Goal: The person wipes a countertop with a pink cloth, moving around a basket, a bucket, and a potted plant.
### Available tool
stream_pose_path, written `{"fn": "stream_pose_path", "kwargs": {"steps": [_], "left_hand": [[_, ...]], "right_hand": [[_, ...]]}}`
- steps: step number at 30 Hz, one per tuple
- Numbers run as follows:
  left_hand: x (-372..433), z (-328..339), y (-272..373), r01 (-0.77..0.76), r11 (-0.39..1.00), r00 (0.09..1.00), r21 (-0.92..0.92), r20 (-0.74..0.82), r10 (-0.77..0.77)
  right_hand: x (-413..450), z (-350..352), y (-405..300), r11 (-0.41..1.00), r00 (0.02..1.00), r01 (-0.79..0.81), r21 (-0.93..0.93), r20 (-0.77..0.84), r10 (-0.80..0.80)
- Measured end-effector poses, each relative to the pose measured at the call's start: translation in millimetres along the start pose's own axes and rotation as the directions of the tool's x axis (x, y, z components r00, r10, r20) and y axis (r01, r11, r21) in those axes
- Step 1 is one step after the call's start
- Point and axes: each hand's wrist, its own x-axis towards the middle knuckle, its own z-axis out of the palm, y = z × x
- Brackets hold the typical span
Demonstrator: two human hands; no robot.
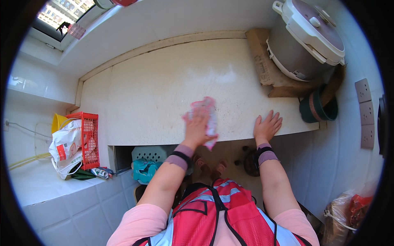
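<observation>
A pink-edged cleaning cloth (211, 121) lies under my left hand (197, 124), pressed against the white countertop (147, 92) near its front edge. Part of the cloth hangs toward that edge. The palm hides the middle of the cloth, and the hand is slightly blurred. My right hand (267, 126) rests bare on the countertop at the right, its fingers spread and holding nothing. Dark specks dot the surface just right of the cloth.
A large electric cooker (303, 46) stands on flattened cardboard (261, 61) at the back right, beside a dark green pot (307, 109). A red plastic basket (90, 138) and a white bag (66, 141) sit left. A spray bottle (76, 30) is on the windowsill.
</observation>
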Motion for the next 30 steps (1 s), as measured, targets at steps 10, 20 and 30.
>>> {"fn": "stream_pose_path", "kwargs": {"steps": [10, 20, 30], "left_hand": [[-62.3, -44.7, -139.2, 0.758, 0.642, 0.638, 0.117, 0.078, -0.766], [111.5, -16.9, 9.9, 0.117, 0.986, 0.992, 0.118, 0.023, -0.12], [168.0, -16.6, -30.5, -0.137, 0.99, 0.978, 0.009, -0.158, 0.137]], "right_hand": [[0.2, -10.3, -2.0, 1.0, 0.999, -0.012, 0.016, 0.044, 0.011], [2.6, -11.8, -9.0, 1.0, 0.992, -0.013, -0.028, 0.126, 0.017], [1.9, -6.4, -4.5, 0.998, 0.993, 0.018, -0.061, 0.119, -0.011]]}}
